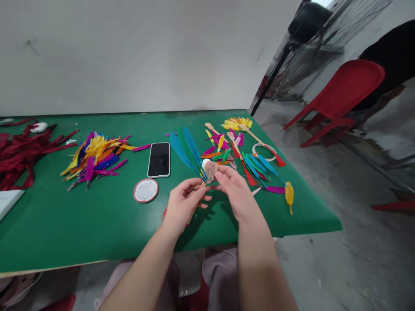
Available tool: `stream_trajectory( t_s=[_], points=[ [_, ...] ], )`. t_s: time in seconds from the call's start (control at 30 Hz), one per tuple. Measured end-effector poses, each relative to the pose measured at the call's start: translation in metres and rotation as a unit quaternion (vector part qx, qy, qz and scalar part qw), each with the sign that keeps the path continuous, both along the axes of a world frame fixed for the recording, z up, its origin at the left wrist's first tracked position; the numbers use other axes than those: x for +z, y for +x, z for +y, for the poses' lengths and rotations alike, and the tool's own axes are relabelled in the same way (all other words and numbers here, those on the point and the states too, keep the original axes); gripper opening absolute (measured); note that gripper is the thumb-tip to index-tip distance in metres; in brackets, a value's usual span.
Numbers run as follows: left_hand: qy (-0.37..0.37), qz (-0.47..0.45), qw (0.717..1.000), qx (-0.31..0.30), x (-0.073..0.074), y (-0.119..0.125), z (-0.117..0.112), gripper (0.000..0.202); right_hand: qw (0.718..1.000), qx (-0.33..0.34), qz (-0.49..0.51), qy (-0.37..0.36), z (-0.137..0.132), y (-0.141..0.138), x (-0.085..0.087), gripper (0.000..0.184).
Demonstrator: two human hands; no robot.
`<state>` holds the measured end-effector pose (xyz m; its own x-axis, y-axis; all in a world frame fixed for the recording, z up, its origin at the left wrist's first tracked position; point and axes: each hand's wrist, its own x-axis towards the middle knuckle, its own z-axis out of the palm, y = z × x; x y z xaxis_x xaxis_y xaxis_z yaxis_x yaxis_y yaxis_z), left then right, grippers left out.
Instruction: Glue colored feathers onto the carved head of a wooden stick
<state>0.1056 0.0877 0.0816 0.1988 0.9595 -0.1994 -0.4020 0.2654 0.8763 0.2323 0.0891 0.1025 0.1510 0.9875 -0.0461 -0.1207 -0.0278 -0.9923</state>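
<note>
Over the front part of the green table my left hand is closed around the base of several long blue-green feathers, which fan up and to the left. A thin wooden stick seems to run down through that grip, mostly hidden by the fingers. My right hand pinches a small, roundish, pinkish-brown piece with a whitish part, right beside the feather bases; its exact kind is unclear. The fingertips of both hands almost meet. Below my left hand, a bit of red fringe shows.
The green table holds a phone, a round lid, a pile of coloured feathers and dark red ribbons. Right of my hands lie loose feathers and a yellow-feathered stick. A red chair stands beyond.
</note>
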Motion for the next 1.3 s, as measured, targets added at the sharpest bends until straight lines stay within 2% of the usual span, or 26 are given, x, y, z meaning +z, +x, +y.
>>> stream_trajectory(
  t_s=[0.2,0.37,0.67,0.83,0.93,1.03,1.13,1.3],
  points=[
    [0.015,-0.013,1.0,-0.002,-0.002,0.0,0.001,0.036,0.999,0.051,0.006,-0.006,0.002,-0.005,-0.005,0.023],
    [0.014,-0.01,1.0,-0.02,-0.004,0.001,0.001,0.035,1.0,0.011,0.027,-0.008,0.003,-0.012,-0.007,0.022],
    [0.031,0.028,0.999,-0.01,-0.006,0.002,0.001,0.037,0.999,-0.003,0.039,-0.03,0.0,-0.023,-0.003,0.026],
    [0.047,0.048,0.998,-0.018,-0.008,0.002,0.0,0.035,0.999,-0.001,0.039,-0.019,0.001,-0.022,-0.006,0.022],
    [0.092,0.119,0.988,0.018,-0.01,-0.002,0.003,0.031,1.0,0.002,0.03,-0.008,0.003,-0.02,-0.009,0.02],
    [0.128,0.151,0.975,0.103,-0.008,-0.011,0.012,0.026,0.999,0.005,0.028,-0.015,0.004,-0.018,-0.013,0.023],
    [0.151,0.039,0.975,0.158,-0.001,-0.023,0.025,0.025,0.999,0.023,0.031,-0.032,0.004,-0.019,-0.015,0.028],
    [0.15,-0.036,0.972,0.177,0.007,-0.034,0.037,0.028,0.997,0.053,0.021,-0.047,0.002,-0.024,-0.016,0.028]
  ],
)
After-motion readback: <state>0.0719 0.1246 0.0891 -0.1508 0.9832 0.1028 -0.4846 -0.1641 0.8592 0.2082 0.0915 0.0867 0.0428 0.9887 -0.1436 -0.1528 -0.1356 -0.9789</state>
